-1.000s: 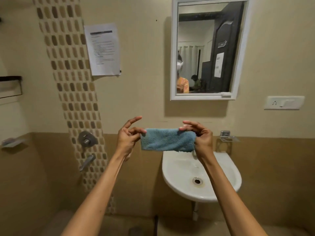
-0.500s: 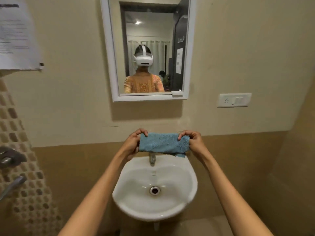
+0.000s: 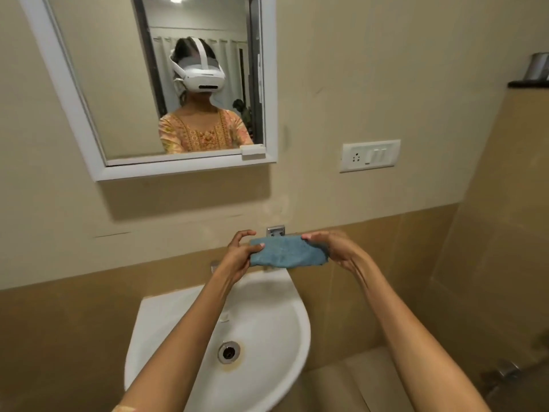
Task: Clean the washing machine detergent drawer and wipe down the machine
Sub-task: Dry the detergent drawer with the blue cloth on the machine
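On my feed the white-framed mirror (image 3: pixel 184 171) hangs tilted at upper left, and in it I see a person in a white headset (image 3: pixel 202 75) and an orange patterned top. Below it the white sink (image 3: pixel 160 316) juts from the tan wall, its drain (image 3: pixel 228 352) near the middle of the bowl.

The bare left forearm rises from the bottom edge, crosses over the bowl and leans to the right. The left hand (image 3: pixel 237 255) sits above the sink's back rim. Its grip is closed on the left end of the blue cloth (image 3: pixel 286 251): the thumb presses flat on the front face, while the index finger arches free above the edge, curled and touching nothing. I cannot see the other fingers.

The blue cloth is folded into a narrow band, held level between both hands, in the air over the back of the sink and in front of the wall. Just above it a small metal fitting (image 3: pixel 275 231) shows on the wall.

The right hand (image 3: pixel 335 248) takes the cloth's other end, fingers curled over the top edge, wrist bent. Its forearm runs down to the lower right corner.

Further right, a white switch plate (image 3: pixel 370 156) is set in the wall. At the far edge a metal cup (image 3: pixel 537 66) stands on a dark ledge (image 3: pixel 527 84).
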